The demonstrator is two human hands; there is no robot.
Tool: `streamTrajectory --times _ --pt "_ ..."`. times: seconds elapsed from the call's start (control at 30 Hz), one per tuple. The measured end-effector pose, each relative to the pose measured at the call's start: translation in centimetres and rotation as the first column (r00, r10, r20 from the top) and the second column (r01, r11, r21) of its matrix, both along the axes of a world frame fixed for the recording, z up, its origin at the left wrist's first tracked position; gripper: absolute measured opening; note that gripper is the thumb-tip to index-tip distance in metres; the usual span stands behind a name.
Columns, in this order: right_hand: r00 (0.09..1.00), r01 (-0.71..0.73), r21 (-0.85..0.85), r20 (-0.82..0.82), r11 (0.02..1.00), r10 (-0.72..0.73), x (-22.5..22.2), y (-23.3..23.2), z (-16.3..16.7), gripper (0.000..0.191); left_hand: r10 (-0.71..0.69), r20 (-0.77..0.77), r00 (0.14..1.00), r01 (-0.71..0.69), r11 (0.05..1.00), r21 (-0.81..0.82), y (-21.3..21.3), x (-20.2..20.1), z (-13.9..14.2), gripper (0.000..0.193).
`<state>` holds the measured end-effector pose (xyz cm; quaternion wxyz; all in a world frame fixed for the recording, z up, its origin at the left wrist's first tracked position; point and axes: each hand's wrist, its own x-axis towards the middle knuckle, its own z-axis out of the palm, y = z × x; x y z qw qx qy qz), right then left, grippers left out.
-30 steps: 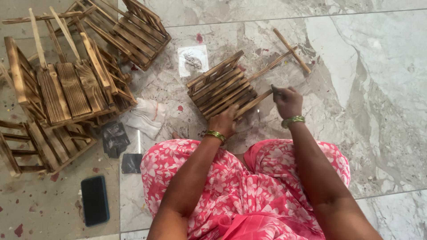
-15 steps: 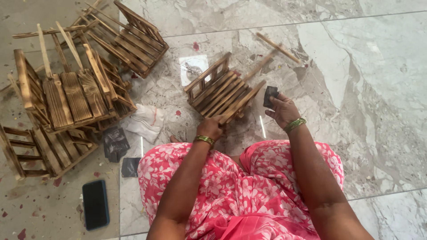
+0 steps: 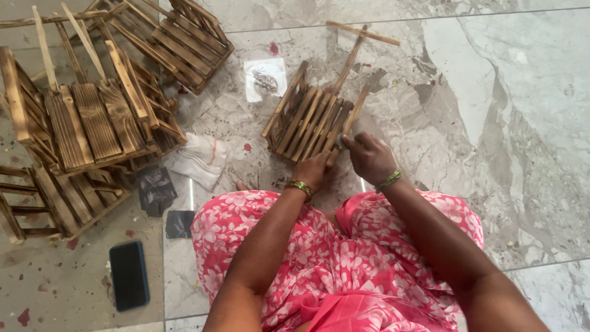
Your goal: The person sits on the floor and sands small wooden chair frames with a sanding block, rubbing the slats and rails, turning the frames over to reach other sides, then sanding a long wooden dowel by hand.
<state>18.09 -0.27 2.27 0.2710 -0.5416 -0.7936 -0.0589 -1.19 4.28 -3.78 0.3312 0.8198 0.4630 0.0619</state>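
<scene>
My left hand [image 3: 314,169] is curled shut over the near edge of the small slatted wooden rack [image 3: 310,120], pinning it to the marble floor [image 3: 491,123] in front of my knees. My right hand [image 3: 369,157] sits just beside it at the rack's near right corner, fingers bent tight around something small I cannot make out. A loose wooden stick [image 3: 362,32] lies beyond the rack. Finished racks [image 3: 92,117] pile up to my left, with white cloth [image 3: 200,160], dark sandpaper squares [image 3: 157,189] and a phone [image 3: 129,275] nearby.
</scene>
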Motion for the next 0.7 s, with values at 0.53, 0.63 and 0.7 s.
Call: streamTrajectory --times 0.53,0.63,0.7 --pt "0.973 0.127 -0.131 0.207 0.983 -0.098 1.4 1.6 -0.7 0.020 -0.065 -0.020 0.998 0.065 0.997 0.028 -1.0 0.5 -0.1 0.041" --pt "0.993 0.060 -0.297 0.118 0.953 -0.026 -0.3 -0.5 -1.2 0.018 -0.095 0.022 0.995 0.092 0.989 0.112 -1.0 0.4 -0.6 0.043" --pt "0.978 0.148 -0.615 0.208 0.774 -0.022 -1.7 -2.6 -1.8 0.019 -0.085 -0.015 0.996 0.086 0.995 0.043 -0.8 0.5 -1.1 0.044"
